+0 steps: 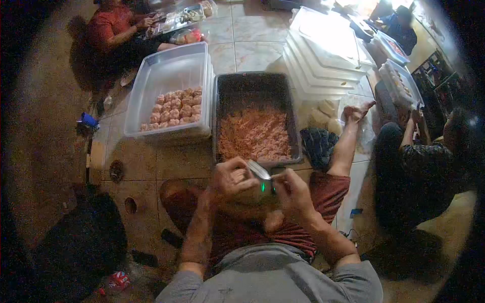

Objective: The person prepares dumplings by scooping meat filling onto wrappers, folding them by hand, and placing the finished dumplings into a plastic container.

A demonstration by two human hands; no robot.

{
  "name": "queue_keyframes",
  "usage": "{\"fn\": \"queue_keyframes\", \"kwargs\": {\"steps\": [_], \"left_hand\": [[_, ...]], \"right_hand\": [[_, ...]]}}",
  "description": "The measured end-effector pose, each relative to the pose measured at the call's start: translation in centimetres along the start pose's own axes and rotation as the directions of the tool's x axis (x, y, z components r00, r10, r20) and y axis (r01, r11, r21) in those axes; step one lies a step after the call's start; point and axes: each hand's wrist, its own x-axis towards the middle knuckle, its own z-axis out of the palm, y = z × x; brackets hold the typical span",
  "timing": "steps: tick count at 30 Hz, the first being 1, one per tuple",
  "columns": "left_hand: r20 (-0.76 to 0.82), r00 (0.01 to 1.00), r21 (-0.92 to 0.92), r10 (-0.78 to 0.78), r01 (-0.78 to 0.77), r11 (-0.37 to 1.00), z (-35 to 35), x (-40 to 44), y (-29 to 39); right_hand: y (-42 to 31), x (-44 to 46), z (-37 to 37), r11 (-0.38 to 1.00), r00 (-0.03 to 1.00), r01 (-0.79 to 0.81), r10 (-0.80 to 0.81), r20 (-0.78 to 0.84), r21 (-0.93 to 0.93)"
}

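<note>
My left hand (233, 177) is raised over my lap with its fingers curled; whatever it holds is hidden. Between the hands a small, shiny, flat, blade-like tool (259, 170) slants down toward my right hand (293, 193), whose fingers pinch its lower end. Just below glows a small green light (262, 187), its source too blurred to name. Beyond the hands, a dark rectangular tub (252, 77) contains a mound of pinkish minced filling (255, 135). To its left, several meat dumplings (174, 107) sit in rows inside a translucent plastic bin (146, 76).
Stacked translucent bins (323, 60) stand at the back right. A dark cloth (319, 146) and plastic bags with pale contents (323, 113) lie right of the tub. Other people sit at the far left (106, 28) and right (429, 156). A blue object (89, 120) is at left.
</note>
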Motion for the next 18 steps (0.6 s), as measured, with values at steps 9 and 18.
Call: {"fn": "queue_keyframes", "kwargs": {"steps": [9,18], "left_hand": [[0.009,0.987,0.295,0.159,-0.155,0.943,1.7,-0.5,0.6],[-0.180,0.962,0.137,0.207,-0.184,0.973,2.4,-0.4,2.8]], "right_hand": [[-0.7,-1.0,-0.4,0.999,0.997,0.017,-0.014,0.074,-0.034],[-0.2,-0.5,-0.4,0.987,0.991,-0.131,0.128,0.031,0.092]]}}
